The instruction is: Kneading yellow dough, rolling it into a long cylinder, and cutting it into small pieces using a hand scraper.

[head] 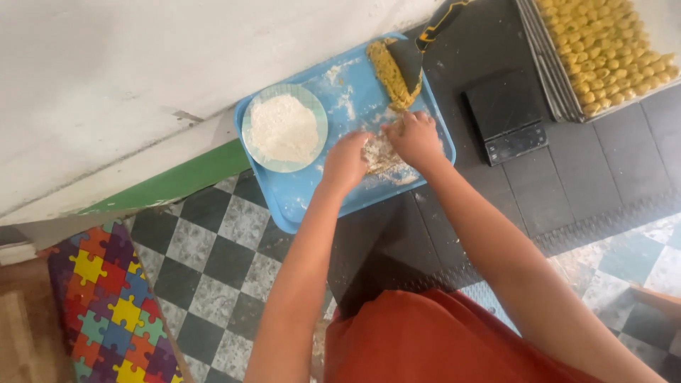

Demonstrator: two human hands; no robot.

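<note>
A blue tray (305, 198) lies on the floor, dusted with flour. My left hand (345, 159) and my right hand (415, 138) press side by side on a floury piece of yellowish dough (379, 154) in the tray's middle. Both hands have their fingers curled over it. A long roll of yellow dough (390, 71) lies at the tray's far end, just beyond my right hand. A pale bowl of white flour (284, 128) stands on the tray's left side, next to my left hand.
A black scale (505, 117) sits on dark mats right of the tray. A metal tray (560, 78) full of several small yellow dough pieces is at the top right. A white wall runs along the left. A puzzle-pattern mat (113, 312) lies bottom left.
</note>
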